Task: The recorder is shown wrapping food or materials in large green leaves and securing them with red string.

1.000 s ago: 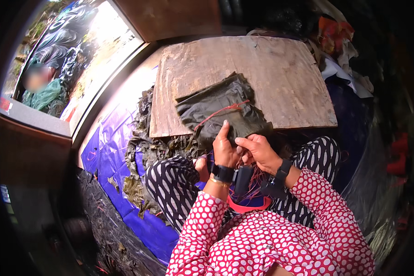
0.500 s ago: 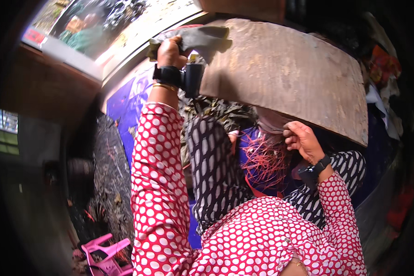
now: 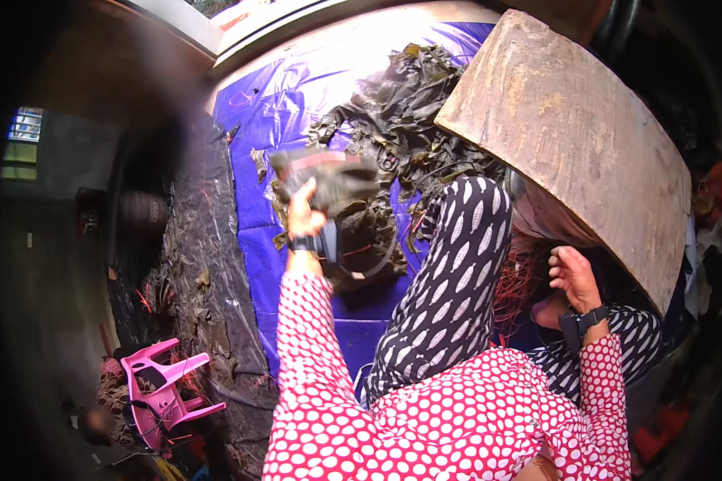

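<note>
My left hand point(image 3: 303, 218) is closed on a bundle of dark green leaves point(image 3: 337, 175) with a reddish band across it, blurred by motion. The bundle is held over a blue tarp point(image 3: 269, 240), beside a loose pile of dark green leaves point(image 3: 425, 104). At the right, my right hand point(image 3: 576, 279) hovers below the near edge of a broad wooden board point(image 3: 569, 128). Its fingers are curled in; whether anything is between them is hidden. Thin red strings point(image 3: 515, 280) lie between my legs, partly covered by my knee.
A pink plastic stool point(image 3: 168, 393) lies tipped over at the lower left. Between it and the tarp runs a black sheet point(image 3: 208, 321) with leaf scraps on it. A bright window frame point(image 3: 241, 32) borders the far side.
My left hand has come down from beside the board's far left corner with the bundle, over the tarp. The view has swung left, so the board appears farther right. My right hand stays near the board.
</note>
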### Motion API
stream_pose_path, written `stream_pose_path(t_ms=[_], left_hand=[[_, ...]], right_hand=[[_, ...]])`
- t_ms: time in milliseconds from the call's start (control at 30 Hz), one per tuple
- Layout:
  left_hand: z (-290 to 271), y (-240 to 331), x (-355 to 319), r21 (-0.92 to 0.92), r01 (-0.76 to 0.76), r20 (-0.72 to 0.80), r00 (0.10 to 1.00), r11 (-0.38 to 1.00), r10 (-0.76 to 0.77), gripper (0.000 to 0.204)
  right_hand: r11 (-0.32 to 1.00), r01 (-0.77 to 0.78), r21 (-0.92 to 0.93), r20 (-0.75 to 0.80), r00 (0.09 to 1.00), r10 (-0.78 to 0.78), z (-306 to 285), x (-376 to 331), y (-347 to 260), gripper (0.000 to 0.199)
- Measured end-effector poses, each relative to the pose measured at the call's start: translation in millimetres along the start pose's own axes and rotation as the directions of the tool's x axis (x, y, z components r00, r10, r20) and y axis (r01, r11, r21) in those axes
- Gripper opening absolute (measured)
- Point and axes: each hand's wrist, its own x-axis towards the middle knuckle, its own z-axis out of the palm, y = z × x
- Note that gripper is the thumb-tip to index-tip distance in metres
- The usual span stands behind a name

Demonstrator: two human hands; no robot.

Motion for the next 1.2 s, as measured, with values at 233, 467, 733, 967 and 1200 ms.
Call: stream_pose_path(t_ms=[233, 467, 733, 967, 1200], left_hand=[[-170.8, -178.8, -47.7, -0.141, 0.415, -0.624, 0.668, 0.899, -0.406, 0.063], [-190.0, -197.9, -50.1, -0.198, 0.326, -0.605, 0.701, 0.924, -0.377, 0.028], [-177.3, -184.1, -60.7, -0.173, 0.318, -0.625, 0.696, 0.932, -0.354, 0.03], [-162.2, -182.6, -68.2, -0.141, 0.337, -0.585, 0.73, 0.931, -0.353, 0.039], [-191.9, -179.8, -34.8, -0.056, 0.383, -0.438, 0.82, 0.922, -0.367, 0.032]], right_hand=[[0.992, -0.122, -0.044, -0.034, 0.992, 0.12, -2.5, 5.6, 28.2, 0.019], [0.995, -0.082, -0.054, -0.046, 0.996, 0.079, 7.0, 4.6, 18.3, 0.018], [0.995, -0.043, -0.086, -0.03, 0.999, 0.04, 8.4, -4.1, 21.1, 0.018], [0.996, -0.041, -0.079, -0.054, 0.998, 0.037, 2.6, -20.0, 25.9, 0.019], [0.995, -0.076, -0.067, -0.059, 0.996, 0.073, 12.1, -18.0, 32.2, 0.019]])
